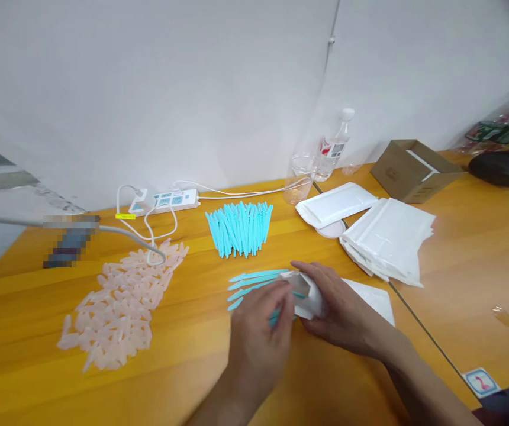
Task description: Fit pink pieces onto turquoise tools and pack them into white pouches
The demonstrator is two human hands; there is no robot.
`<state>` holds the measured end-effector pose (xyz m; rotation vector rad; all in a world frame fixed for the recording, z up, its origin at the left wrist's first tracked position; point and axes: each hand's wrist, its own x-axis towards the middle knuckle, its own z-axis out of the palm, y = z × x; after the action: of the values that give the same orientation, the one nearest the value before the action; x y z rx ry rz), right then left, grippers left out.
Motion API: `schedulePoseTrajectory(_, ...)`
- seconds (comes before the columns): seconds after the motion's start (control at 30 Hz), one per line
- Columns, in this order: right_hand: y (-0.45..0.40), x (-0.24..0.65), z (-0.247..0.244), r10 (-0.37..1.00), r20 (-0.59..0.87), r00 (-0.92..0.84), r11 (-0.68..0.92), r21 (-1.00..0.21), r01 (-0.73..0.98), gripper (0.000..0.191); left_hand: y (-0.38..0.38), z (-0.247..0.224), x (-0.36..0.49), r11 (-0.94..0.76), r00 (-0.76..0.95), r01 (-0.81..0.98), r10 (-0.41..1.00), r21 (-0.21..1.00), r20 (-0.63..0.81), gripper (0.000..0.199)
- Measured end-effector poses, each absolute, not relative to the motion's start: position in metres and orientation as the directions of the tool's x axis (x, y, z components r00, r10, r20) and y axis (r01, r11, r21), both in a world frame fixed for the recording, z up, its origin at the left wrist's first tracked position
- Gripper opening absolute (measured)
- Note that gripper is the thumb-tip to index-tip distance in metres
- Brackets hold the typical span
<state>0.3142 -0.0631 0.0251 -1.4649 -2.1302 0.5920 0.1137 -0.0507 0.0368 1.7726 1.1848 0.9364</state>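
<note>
My right hand (341, 307) is wrapped around a white padded envelope (311, 302), whose open mouth faces left. My left hand (258, 325) is closed in a pinch at that mouth, on a thin turquoise eyebrow razor (299, 294) that reaches into the opening. Part of the razor is hidden by the fingers. Under and beyond my left hand lies a loose row of turquoise razors (254, 276), several of them partly covered. Behind it is a dense bundle of the same razors (239, 231). Another white envelope (372, 299) lies flat beneath my right forearm.
Pale pink translucent caps (116, 307) are heaped at left, a cable over them. A power strip (166, 201), clear cup (299, 180) and water bottle (333, 148) stand along the wall. Stacked white envelopes (390, 236) and an open cardboard box (414, 171) are at right.
</note>
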Motion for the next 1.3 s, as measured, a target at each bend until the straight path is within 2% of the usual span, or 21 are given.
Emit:
schedulePoseTrajectory(0.07, -0.061, 0.314, 0.025, 0.930, 0.152, -0.335, 0.356, -0.595, 0.721, 0.087, -0.046, 0.031, 0.111, -0.398, 0.453, 0.435, 0.872, 0.808, 0.186, 0.020)
schedulePoseTrajectory(0.1, -0.061, 0.315, 0.026, 0.927, 0.137, -0.348, 0.358, -0.594, 0.720, 0.088, -0.040, 0.028, 0.108, -0.415, 0.481, 0.447, 0.858, 0.792, 0.178, 0.020)
schedulePoseTrajectory(0.2, -0.063, 0.320, 0.028, 0.933, 0.088, -0.348, 0.330, -0.591, 0.736, 0.091, -0.007, 0.021, 0.095, -0.383, 0.426, 0.535, 0.892, 0.753, 0.151, 0.024)
schedulePoseTrajectory(0.23, -0.065, 0.322, 0.028, 0.939, 0.079, -0.336, 0.316, -0.590, 0.743, 0.091, 0.005, 0.019, 0.093, -0.423, 0.438, 0.595, 0.884, 0.684, 0.165, 0.023)
schedulePoseTrajectory(0.33, -0.071, 0.328, 0.028, 0.956, 0.065, -0.287, 0.269, -0.592, 0.760, 0.092, 0.035, 0.010, 0.098, -0.549, 0.586, 0.700, 0.807, 0.457, 0.072, 0.017)
schedulePoseTrajectory(0.4, -0.075, 0.332, 0.027, 0.962, 0.056, -0.266, 0.246, -0.599, 0.762, 0.093, 0.046, 0.005, 0.106, -0.581, 0.630, 0.702, 0.776, 0.413, 0.022, 0.018)
schedulePoseTrajectory(0.53, -0.080, 0.333, 0.026, 0.967, 0.019, -0.255, 0.212, -0.618, 0.757, 0.090, 0.051, 0.005, 0.112, -0.590, 0.643, 0.670, 0.765, 0.451, 0.046, 0.018)
schedulePoseTrajectory(0.63, -0.079, 0.331, 0.028, 0.968, -0.009, -0.249, 0.189, -0.625, 0.757, 0.090, 0.043, 0.024, 0.094, -0.559, 0.582, 0.671, 0.804, 0.487, 0.121, 0.020)
schedulePoseTrajectory(0.7, -0.076, 0.327, 0.031, 0.966, -0.019, -0.257, 0.189, -0.626, 0.756, 0.090, 0.032, 0.044, 0.073, -0.489, 0.458, 0.682, 0.865, 0.543, 0.204, 0.039)
schedulePoseTrajectory(0.77, -0.072, 0.322, 0.034, 0.960, -0.016, -0.279, 0.208, -0.628, 0.750, 0.089, 0.016, 0.063, 0.052, -0.360, 0.223, 0.578, 0.933, 0.732, 0.283, 0.057)
schedulePoseTrajectory(0.83, -0.067, 0.316, 0.036, 0.952, -0.003, -0.307, 0.237, -0.628, 0.742, 0.089, -0.001, 0.073, 0.037, -0.261, 0.050, 0.448, 0.962, 0.855, 0.268, 0.058)
schedulePoseTrajectory(0.93, -0.060, 0.304, 0.036, 0.937, 0.023, -0.348, 0.284, -0.627, 0.725, 0.091, -0.025, 0.067, 0.036, -0.134, -0.079, 0.331, 0.982, 0.934, 0.169, 0.047)
schedulePoseTrajectory(1.0, -0.058, 0.296, 0.035, 0.927, 0.047, -0.371, 0.315, -0.631, 0.709, 0.093, -0.038, 0.056, 0.049, -0.096, -0.047, 0.336, 0.992, 0.937, 0.118, 0.036)
schedulePoseTrajectory(1.03, -0.057, 0.293, 0.034, 0.922, 0.062, -0.382, 0.332, -0.635, 0.697, 0.094, -0.043, 0.050, 0.058, -0.119, 0.030, 0.362, 0.993, 0.925, 0.116, 0.031)
schedulePoseTrajectory(1.1, -0.057, 0.290, 0.033, 0.911, 0.092, -0.402, 0.361, -0.648, 0.671, 0.096, -0.051, 0.041, 0.074, -0.285, 0.298, 0.402, 0.939, 0.870, 0.170, 0.026)
schedulePoseTrajectory(1.17, -0.058, 0.290, 0.031, 0.911, 0.092, -0.401, 0.358, -0.657, 0.663, 0.098, -0.050, 0.034, 0.083, -0.414, 0.455, 0.400, 0.864, 0.818, 0.214, 0.027)
schedulePoseTrajectory(1.3, -0.061, 0.301, 0.030, 0.936, 0.008, -0.352, 0.274, -0.647, 0.712, 0.098, -0.017, 0.022, 0.078, -0.378, 0.337, 0.528, 0.915, 0.761, 0.220, 0.025)
